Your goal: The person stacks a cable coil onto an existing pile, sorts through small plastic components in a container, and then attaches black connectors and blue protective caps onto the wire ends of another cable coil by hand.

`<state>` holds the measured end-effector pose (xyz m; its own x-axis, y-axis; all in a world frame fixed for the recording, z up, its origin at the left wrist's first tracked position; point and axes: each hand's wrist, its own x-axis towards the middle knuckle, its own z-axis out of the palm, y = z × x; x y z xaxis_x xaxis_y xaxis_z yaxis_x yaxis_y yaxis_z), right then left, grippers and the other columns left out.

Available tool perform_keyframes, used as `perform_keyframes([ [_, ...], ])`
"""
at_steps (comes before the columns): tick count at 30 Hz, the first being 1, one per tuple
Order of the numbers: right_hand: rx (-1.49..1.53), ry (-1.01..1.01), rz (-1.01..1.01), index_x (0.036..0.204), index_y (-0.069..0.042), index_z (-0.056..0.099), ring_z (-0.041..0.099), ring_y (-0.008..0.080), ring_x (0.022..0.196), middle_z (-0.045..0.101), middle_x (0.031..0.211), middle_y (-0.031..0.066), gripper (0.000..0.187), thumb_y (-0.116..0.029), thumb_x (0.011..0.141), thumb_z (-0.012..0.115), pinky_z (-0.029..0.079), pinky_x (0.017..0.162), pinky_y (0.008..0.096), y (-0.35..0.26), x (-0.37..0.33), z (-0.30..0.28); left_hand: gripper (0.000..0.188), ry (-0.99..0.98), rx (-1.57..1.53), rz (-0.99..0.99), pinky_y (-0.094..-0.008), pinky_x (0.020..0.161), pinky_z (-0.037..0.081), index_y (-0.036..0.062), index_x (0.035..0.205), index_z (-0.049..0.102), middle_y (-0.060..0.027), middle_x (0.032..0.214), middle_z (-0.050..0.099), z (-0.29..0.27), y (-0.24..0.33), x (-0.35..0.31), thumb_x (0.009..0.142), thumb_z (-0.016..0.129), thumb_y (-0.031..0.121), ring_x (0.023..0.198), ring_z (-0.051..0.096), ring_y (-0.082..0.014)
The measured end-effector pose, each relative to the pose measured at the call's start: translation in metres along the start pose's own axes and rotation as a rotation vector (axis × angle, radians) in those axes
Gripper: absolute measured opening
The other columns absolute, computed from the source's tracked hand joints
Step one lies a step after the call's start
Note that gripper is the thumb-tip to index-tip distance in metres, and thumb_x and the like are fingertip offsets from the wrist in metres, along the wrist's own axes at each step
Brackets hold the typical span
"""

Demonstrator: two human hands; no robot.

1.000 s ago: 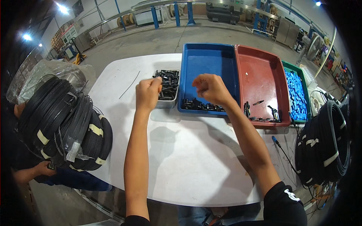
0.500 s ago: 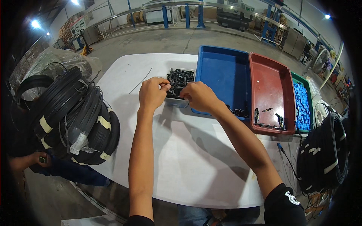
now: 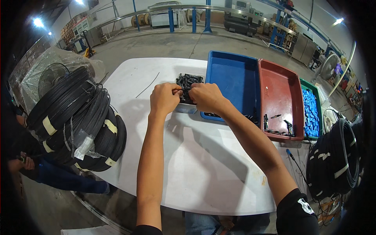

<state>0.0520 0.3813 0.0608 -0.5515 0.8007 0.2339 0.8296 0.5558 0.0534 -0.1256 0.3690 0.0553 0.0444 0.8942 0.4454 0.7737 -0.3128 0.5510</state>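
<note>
Both hands meet over a clear plastic tub (image 3: pixel 185 108) heaped with small black plastic parts (image 3: pixel 190 80). My left hand (image 3: pixel 163 98) is closed, its thumb and fingertips pinched together at the tub's left side. Opposite it, my right hand (image 3: pixel 208 97) is also closed, with its fingers bent down over the tub's right side. Whatever small piece lies between the fingertips is too dark to make out against the black parts. The back of the right hand hides most of its own fingers.
To the right stand a blue tray (image 3: pixel 235 70), a red tray (image 3: pixel 280 86) with a few black pieces, and a green tray (image 3: pixel 320 113) of blue parts. Black cable coils (image 3: pixel 74 113) crowd the left; another coil (image 3: pixel 333 160) sits right. A thin wire (image 3: pixel 148 85) lies on the white table (image 3: pixel 188 164).
My left hand has shifted slightly right and my right hand's fingers have come closer to it over the tub. The view has tilted a little. At far left, another person's hand and leg have moved.
</note>
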Motion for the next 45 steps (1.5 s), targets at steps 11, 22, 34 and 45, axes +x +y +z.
perform_keyframes([
  [11, 1.629, -0.045, 0.223, 0.102, -0.001, 0.064, 0.039, 0.0028, 0.053, 0.072, 0.089, 0.0094, 0.008, -0.007, 0.097, 0.062, 0.027, 0.047, 0.0194, 0.026, -0.004, -0.007, 0.020, -0.044, -0.070, 0.076, -0.0357, 0.074, 0.054, 0.0027, 0.102, 0.076, -0.0157, 0.093, 0.074, 0.009, -0.015, 0.001, 0.083, 0.071, 0.006, 0.078, 0.071, -0.0270],
  [22, 1.797, -0.063, 0.246, 0.106, 0.001, 0.068, 0.037, 0.0039, 0.052, 0.072, 0.088, 0.0079, 0.014, -0.008, 0.098, 0.063, 0.028, 0.045, 0.0214, 0.029, -0.010, -0.009, 0.041, 0.060, -0.543, 0.327, -0.0290, 0.069, 0.049, 0.0093, 0.121, 0.071, -0.0101, 0.097, 0.073, -0.003, -0.003, 0.004, 0.083, 0.069, -0.002, 0.078, 0.063, -0.0144],
  [34, 0.494, 0.243, 0.070, 0.109, -0.005, 0.072, 0.066, 0.0285, 0.084, 0.073, 0.100, 0.0147, 0.034, -0.011, 0.077, 0.077, 0.052, 0.078, 0.0360, 0.035, -0.007, 0.005, 0.017, 0.066, -0.152, 0.210, -0.0359, 0.072, 0.053, 0.0041, 0.094, 0.077, -0.0138, 0.090, 0.075, -0.001, -0.004, 0.001, 0.077, 0.077, 0.006, 0.077, 0.069, -0.0267],
  [45, 0.473, 0.033, -0.146, 0.105, -0.005, 0.076, 0.073, 0.0310, 0.081, 0.074, 0.086, 0.0161, 0.033, -0.014, 0.073, 0.077, 0.058, 0.076, 0.0375, 0.061, 0.046, 0.008, 0.012, 0.050, 0.023, 0.261, -0.0409, 0.085, 0.051, 0.0062, 0.088, 0.077, -0.0102, 0.092, 0.075, 0.009, -0.020, 0.000, 0.077, 0.076, 0.011, 0.094, 0.064, -0.0311],
])
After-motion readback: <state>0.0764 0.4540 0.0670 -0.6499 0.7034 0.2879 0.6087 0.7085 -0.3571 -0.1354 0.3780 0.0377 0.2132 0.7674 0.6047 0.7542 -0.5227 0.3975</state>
